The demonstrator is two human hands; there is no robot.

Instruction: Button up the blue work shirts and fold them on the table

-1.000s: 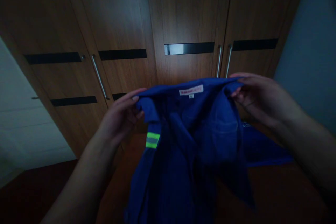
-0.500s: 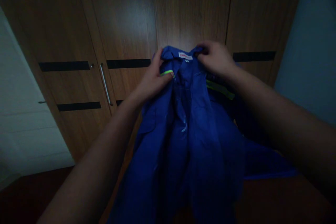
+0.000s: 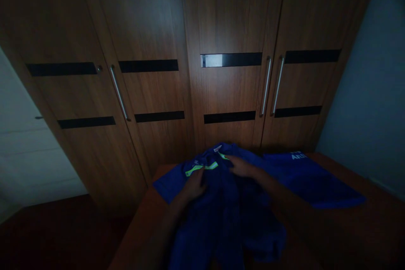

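A dark blue work jacket (image 3: 221,202) with yellow-green reflective strips and a white collar label lies spread over a reddish-brown surface, its collar towards the wardrobe. My left hand (image 3: 193,184) is closed on its left front, just below a reflective strip (image 3: 202,168). Higher up, near the collar, my right hand (image 3: 242,167) grips the right front beside a shorter strip. Dim light and blur obscure the fingertips. The jacket's lower part runs out of the bottom of the view.
A flat blue item (image 3: 316,181) with white lettering lies to the right on the same surface (image 3: 136,228). Behind stands a wooden wardrobe (image 3: 221,88) with black strips and metal handles. A pale wall (image 3: 357,114) borders the right, white panels (image 3: 28,156) the left.
The jacket, held up by its collar before, has come down onto the surface. Both hands have moved lower and onto its fronts. The lettered blue item shows more fully.
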